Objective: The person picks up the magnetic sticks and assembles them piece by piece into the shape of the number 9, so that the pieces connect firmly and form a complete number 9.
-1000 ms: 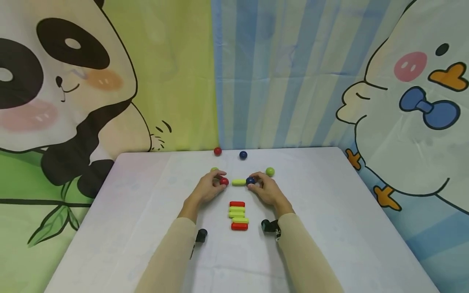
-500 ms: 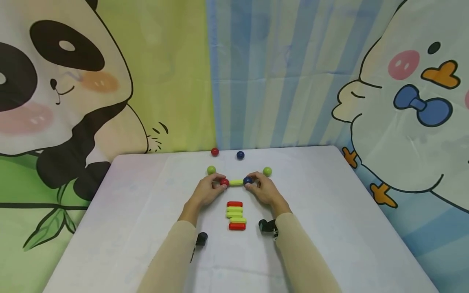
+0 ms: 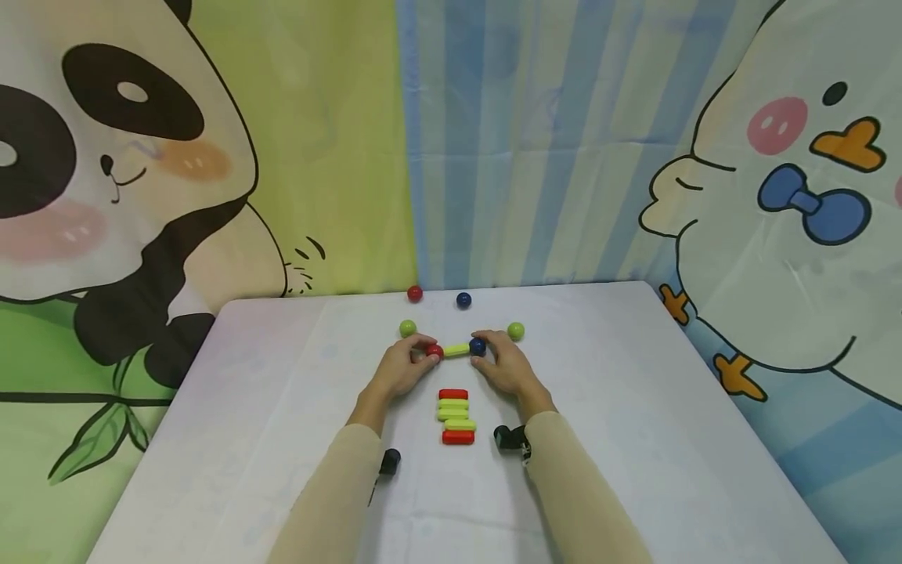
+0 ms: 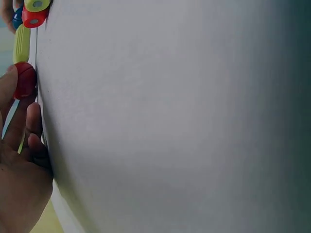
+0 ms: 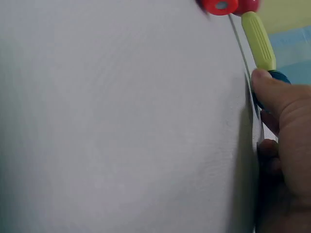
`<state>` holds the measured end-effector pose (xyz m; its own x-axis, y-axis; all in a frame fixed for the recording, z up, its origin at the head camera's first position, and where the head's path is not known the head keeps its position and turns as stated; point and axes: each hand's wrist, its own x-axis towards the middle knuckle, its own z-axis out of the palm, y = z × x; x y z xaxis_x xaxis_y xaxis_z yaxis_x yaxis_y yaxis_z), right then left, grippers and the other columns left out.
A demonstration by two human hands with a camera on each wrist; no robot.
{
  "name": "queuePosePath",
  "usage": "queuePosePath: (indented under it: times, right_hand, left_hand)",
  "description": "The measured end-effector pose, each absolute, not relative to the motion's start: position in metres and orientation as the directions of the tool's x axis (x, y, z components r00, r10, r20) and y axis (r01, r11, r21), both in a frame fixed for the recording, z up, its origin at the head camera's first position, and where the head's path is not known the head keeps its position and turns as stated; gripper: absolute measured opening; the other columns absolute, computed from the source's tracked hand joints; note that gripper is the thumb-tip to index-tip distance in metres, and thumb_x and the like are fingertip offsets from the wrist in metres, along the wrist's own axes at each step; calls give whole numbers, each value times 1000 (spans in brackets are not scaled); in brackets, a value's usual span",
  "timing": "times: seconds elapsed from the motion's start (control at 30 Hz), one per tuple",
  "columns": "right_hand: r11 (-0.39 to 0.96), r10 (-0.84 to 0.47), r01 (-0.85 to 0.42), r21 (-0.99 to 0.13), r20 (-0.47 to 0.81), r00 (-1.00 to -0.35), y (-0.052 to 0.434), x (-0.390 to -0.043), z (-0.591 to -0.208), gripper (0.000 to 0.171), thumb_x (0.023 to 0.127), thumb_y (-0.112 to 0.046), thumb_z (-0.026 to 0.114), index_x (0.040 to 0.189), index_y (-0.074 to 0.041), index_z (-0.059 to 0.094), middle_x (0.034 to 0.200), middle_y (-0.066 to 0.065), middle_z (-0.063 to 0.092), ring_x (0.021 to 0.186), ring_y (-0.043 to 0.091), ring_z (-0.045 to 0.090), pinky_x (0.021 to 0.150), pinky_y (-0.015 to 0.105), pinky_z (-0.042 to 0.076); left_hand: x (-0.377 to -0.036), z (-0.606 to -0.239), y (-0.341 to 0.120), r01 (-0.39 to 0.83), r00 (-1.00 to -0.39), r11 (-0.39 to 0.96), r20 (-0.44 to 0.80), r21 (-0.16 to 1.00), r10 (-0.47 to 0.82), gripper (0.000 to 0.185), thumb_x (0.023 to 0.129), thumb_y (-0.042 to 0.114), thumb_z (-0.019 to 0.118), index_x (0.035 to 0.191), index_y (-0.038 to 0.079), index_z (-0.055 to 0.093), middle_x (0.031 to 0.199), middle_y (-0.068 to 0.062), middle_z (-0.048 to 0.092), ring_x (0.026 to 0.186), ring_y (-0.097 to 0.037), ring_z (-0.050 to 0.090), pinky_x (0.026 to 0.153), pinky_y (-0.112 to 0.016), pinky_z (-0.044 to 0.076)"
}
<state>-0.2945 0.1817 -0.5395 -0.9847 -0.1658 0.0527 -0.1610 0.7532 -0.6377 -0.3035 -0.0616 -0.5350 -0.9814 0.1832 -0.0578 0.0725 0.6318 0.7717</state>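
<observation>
Hands seemingly pinching stick's end balls, mid-table.

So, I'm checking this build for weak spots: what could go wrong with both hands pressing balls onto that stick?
1. The left hand pinches the small red ball and the right hand the dark blue ball at the ends of the short yellow-green plastic stick; uneven pressure might pop a ball off.
2. A freed ball could roll off the white table.
3. A wrist might nudge the stacked red and yellow-green sticks.
</observation>
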Motion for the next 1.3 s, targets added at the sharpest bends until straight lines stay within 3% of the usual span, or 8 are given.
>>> queuePosePath:
  times: [0.27,0.43,0.6,0.77,1.17,1.3]
  right_hand:
    - [837,-191,-197,-510,65,-980,179,-299,-541,47,100,-37,67,143,-22,57,140,7,55,131,27,55,113,46,41]
    - [852,-227,-239,-466,84,-970,177,-305,-536,45,96,-36,73,136,-20,63,134,5,61,122,28,55,109,46,43]
    - [838,-232,-210,-503,19,-973,179,-307,-538,45,96,-37,73,137,-22,61,141,4,57,127,28,50,112,51,38]
    - [863,-214,-191,-468,4,-977,176,-308,-536,46,98,-42,69,138,-24,59,146,4,53,133,31,46,109,56,32]
    - [843,-218,-213,-493,48,-975,173,-303,-542,47,100,-39,67,143,-23,58,148,8,53,131,35,48,110,60,34]
    - [848,-201,-192,-494,35,-979,177,-303,-541,49,99,-40,67,145,-27,56,151,6,51,134,36,47,110,61,33]
  left_hand:
    - [-309,-538,-56,39,-984,631,-79,775,158,36,100,29,69,135,28,64,106,-2,61,89,-21,53,74,-34,41]
    - [-309,-539,-59,58,-981,618,-72,784,183,37,101,29,68,137,26,62,108,-3,60,90,-21,52,74,-34,41]
    - [-307,-541,-58,41,-982,608,-80,793,172,38,101,29,68,138,26,62,114,-2,61,92,-21,52,77,-34,42]
    - [-306,-540,-59,48,-984,601,-66,797,166,38,101,29,68,138,27,62,113,-2,60,94,-22,52,78,-35,42]
    - [-303,-535,-65,81,-979,637,-60,766,196,45,97,27,73,140,26,61,103,-5,59,89,-21,53,73,-34,43]
    - [-298,-528,-66,120,-971,651,-48,749,234,53,95,28,76,144,29,56,121,-4,59,92,-21,54,74,-32,47]
